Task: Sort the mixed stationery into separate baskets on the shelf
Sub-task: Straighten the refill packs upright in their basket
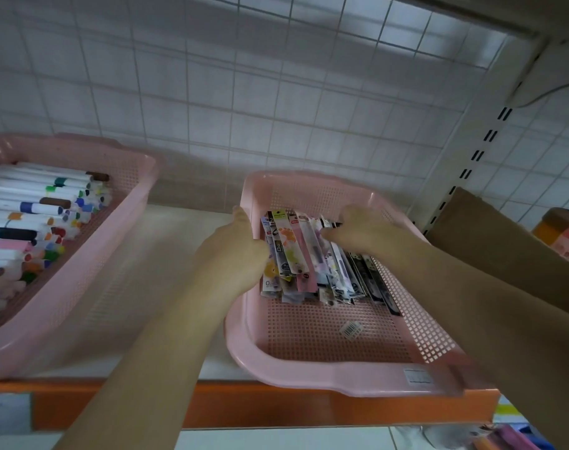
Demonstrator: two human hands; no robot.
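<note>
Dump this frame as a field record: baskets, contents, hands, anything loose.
left basket: pink, holds markers
right basket: pink, holds packaged pens at its far end
left hand: against the pens' left side, by the rim; grip hidden
right hand: fingers curled on the pens' far ends
barcode sticker: on the right basket's floor
shelf: white top, orange front edge
cardboard box: right of the right basket

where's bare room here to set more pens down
Free: the near floor of the right basket, between the packaged pens and its front rim, only a barcode sticker there; also the shelf strip between the two baskets. Crowded: the left basket, full of markers, and the right basket's far half, under the left hand and right hand.
</note>
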